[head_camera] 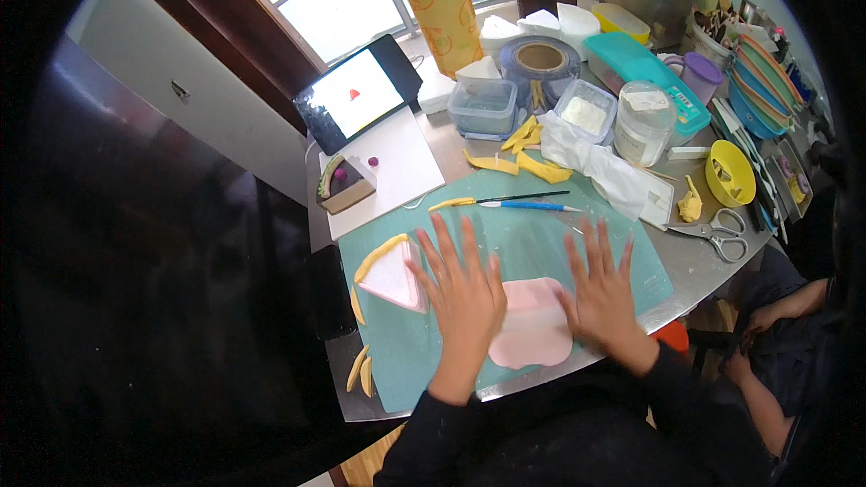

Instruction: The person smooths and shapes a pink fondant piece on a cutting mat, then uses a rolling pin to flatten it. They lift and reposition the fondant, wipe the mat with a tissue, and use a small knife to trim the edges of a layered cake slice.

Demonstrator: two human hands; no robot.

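Note:
My left hand point(467, 291) is spread, palm down, between a wedge-shaped cake model point(392, 277) and a thin pink sheet point(531, 325) of soft material. The wedge has white and pink faces and a yellow strip along its curved edge. On the pink sheet's other side, my right hand point(602, 291) is spread too, slightly blurred, its thumb at the sheet's edge. Neither hand holds anything. The sheet lies near the front edge of a green mat point(419, 379). Beyond the hands lie a blue-handled tool point(528, 205) and a thin black-handled one with a yellow piece at its end.
Yellow curved pieces point(544, 168) lie at the mat's back, others at its left edge. Scissors point(717, 235) and a yellow bowl point(731, 174) stand right. A tablet point(355, 95), plastic tubs point(482, 107) and a tape roll point(540, 64) line the back. Another person's arms point(764, 379) show at right.

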